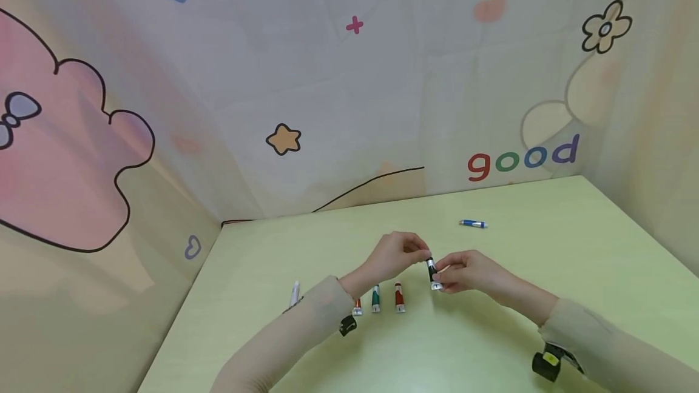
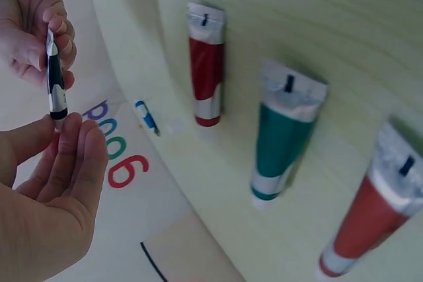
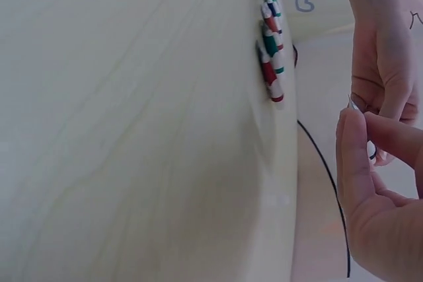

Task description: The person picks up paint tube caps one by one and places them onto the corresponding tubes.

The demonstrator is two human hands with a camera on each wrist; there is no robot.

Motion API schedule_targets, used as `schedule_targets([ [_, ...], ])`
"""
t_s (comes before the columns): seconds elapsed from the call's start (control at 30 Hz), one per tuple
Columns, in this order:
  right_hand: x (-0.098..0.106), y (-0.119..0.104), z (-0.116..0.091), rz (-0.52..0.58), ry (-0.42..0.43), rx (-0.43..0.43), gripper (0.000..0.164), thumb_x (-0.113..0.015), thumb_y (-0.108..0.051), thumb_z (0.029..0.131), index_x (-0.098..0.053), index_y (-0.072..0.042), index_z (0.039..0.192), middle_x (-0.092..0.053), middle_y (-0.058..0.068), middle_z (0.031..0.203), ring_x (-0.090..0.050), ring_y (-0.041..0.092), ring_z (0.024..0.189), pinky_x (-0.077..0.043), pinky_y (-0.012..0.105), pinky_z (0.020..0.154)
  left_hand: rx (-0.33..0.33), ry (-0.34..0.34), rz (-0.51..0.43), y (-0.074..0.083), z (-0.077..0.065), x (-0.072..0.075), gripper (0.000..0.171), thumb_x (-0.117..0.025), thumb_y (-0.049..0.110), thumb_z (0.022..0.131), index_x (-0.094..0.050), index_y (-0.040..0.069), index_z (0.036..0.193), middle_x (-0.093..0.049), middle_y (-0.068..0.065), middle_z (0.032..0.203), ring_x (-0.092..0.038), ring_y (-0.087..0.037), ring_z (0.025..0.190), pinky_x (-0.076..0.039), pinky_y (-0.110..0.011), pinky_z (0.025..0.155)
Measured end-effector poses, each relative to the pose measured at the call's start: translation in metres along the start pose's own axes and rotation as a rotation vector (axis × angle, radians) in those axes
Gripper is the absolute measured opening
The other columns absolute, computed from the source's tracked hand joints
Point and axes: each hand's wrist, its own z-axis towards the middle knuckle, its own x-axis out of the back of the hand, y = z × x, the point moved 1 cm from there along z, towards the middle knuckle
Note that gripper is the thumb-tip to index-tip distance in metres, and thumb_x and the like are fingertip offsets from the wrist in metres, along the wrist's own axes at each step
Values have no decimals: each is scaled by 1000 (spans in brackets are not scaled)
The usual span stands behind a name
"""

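Note:
A small black paint tube is held above the table between both hands, its cap end up and its flat silver crimped end down. My left hand pinches the cap end with thumb and fingertips. My right hand pinches the tube nearer the crimp, as the left wrist view shows too. Left of the hands, a dark red tube, a green tube and an orange-red tube lie side by side on the table. In the right wrist view, fingers mostly hide the held tube.
A blue tube lies alone toward the back of the table. A pale tube lies at the left, partly behind my left sleeve. More tubes show in the right wrist view's row. A printed curtain stands behind the table.

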Motion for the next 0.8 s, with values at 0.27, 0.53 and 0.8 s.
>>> schedule_targets([
  [0.27,-3,15,7,-9,-22,-40,30,-71,-12,95,-64,10,113,-72,9,91,-69,18,80,-59,33,76,61,-85,19,-13,4,-10,11,-68,19,98,-74,9,100,-70,6,84,-66,-13,79,-51,-21,68],
  [0.53,-11,26,12,-23,-59,-48,26,-69,-8,94,-64,12,109,-72,9,89,-69,14,75,-59,29,71,86,-144,41,-22,5,-16,11,-70,17,97,-75,8,97,-70,7,83,-59,-7,72,-49,-19,64],
  [0.8,-19,32,16,-13,-51,-59,22,-69,-5,93,-64,12,105,-73,11,85,-69,14,71,-59,28,68,103,-145,96,-31,5,-20,10,-71,18,96,-76,9,94,-69,9,81,-52,-5,67,-43,-19,58],
])
